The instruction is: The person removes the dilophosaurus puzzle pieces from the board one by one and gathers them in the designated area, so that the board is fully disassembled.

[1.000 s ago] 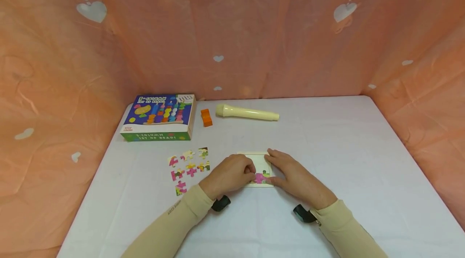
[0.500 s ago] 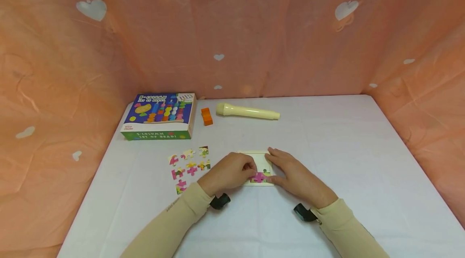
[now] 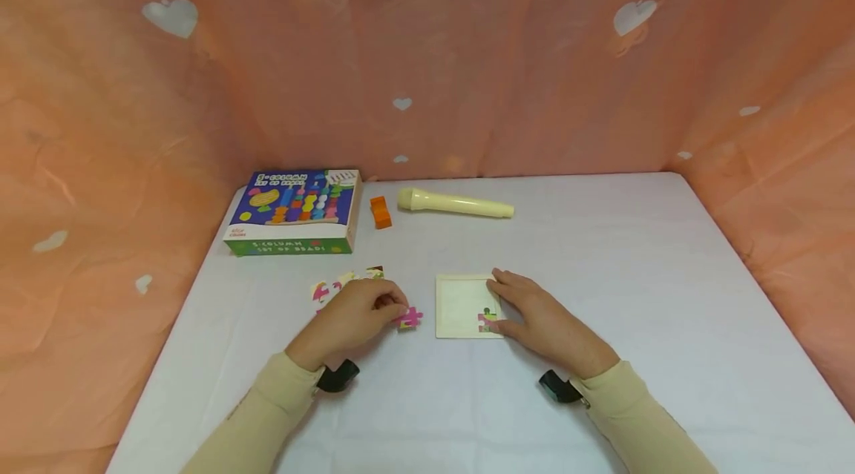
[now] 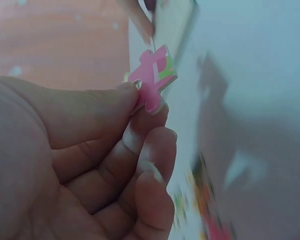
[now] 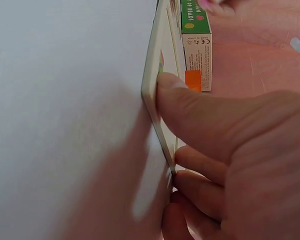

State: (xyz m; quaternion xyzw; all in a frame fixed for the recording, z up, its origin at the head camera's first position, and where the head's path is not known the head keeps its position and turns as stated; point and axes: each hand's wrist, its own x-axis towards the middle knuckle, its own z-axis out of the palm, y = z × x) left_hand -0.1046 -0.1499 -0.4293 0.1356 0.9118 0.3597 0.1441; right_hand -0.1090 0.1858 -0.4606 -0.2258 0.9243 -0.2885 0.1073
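Note:
Between the thumb and fingertips of my left hand [image 3: 354,314] is a pink jigsaw piece [image 4: 152,80] with a green corner, clear of the board. My right hand [image 3: 544,322] holds the right side of a pale puzzle board [image 3: 457,303] with a raised rim. Its thumb presses near the front right corner, while the other fingers rest along the edge, as the right wrist view shows. A pink and green piece [image 3: 486,320] lies in that corner, partly under the thumb. Several loose jigsaw pieces [image 3: 320,291] lie on the left, mostly hidden behind my left hand.
A bead-set box [image 3: 294,214] stands at the back left of the white table [image 3: 601,251]. Beside it are an orange block [image 3: 381,212] and a cream microphone-shaped stick [image 3: 457,203]. Orange cloth [image 3: 441,51] hangs behind and on both sides.
My left hand has lifted the pink piece out of the board and carried it left, over beside the loose pieces. The right hand stays in place at the board.

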